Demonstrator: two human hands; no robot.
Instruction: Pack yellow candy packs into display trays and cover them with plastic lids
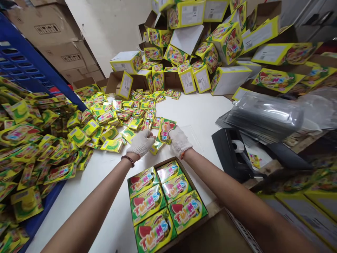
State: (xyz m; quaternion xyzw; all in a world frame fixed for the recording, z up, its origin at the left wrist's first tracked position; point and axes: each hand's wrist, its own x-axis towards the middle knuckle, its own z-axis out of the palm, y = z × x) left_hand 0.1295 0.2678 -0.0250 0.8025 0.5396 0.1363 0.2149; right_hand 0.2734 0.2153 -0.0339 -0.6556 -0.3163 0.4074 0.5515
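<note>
My right hand [179, 141], in a white knit glove, pinches a green and yellow Twins packet [166, 131] with watermelon print, held tilted above the white table. To its left, my left hand [142, 143] is gloved too, its fingers curled together beside another packet [156, 148]. Whether those fingers grip anything is hidden. Loose packets [109, 133] are heaped just beyond and left of my left hand. Below my wrists stands an open display box [168, 159] holding two columns of larger Twins boxes [155, 230], printed sides up.
A blue crate [50, 80] overflowing with packets stands at the left. Yellow cartons [231, 42] are piled along the back. At right sit a black tape dispenser [229, 153] and a stack of clear plastic sheets [265, 114]. Brown cartons [65, 45] rise at back left.
</note>
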